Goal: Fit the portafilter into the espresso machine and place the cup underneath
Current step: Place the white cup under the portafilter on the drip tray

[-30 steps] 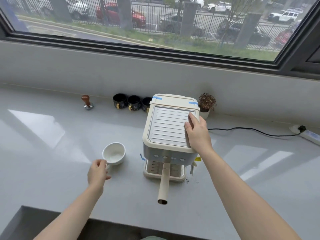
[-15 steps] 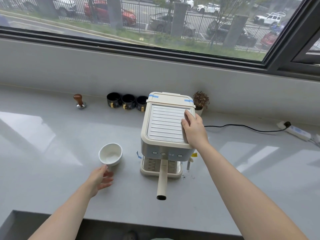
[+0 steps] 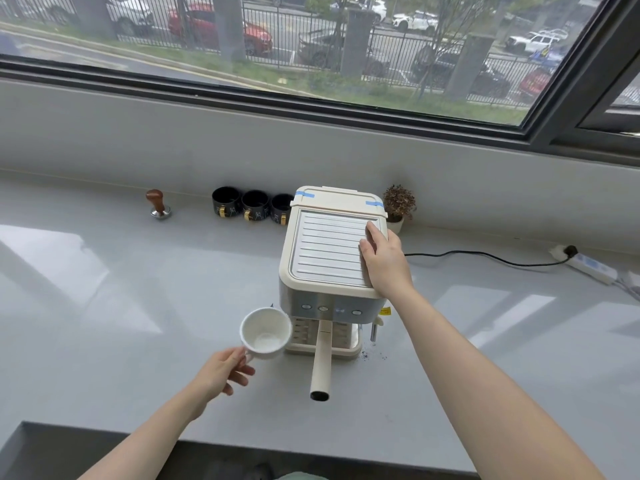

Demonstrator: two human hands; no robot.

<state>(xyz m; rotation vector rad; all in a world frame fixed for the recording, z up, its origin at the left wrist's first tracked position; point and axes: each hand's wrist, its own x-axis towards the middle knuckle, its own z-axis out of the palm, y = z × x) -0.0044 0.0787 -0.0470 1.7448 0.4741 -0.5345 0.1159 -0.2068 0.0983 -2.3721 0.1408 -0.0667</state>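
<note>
A cream and steel espresso machine (image 3: 325, 258) stands on the grey counter (image 3: 104, 306). The portafilter sits in the machine's front, and its cream handle (image 3: 321, 362) sticks out toward me. My left hand (image 3: 221, 372) grips the handle of a white cup (image 3: 266, 333), lifted just left of the machine's front and tilted, open side up. My right hand (image 3: 382, 261) lies flat on the right side of the machine's ribbed top. The drip tray (image 3: 343, 344) under the portafilter is partly hidden by the cup and the handle.
Three black mugs (image 3: 254, 204) line the back wall left of the machine, with a wooden-knobbed tamper (image 3: 157, 203) farther left. A small potted plant (image 3: 398, 206) stands behind the machine. A black cord (image 3: 485, 256) runs right to a power strip (image 3: 588, 266). Coffee grounds (image 3: 374, 355) speckle the counter.
My left hand took the cup by its handle, lifted it off the counter and carried it right, up to the machine's front. My right hand stayed on the machine's top.
</note>
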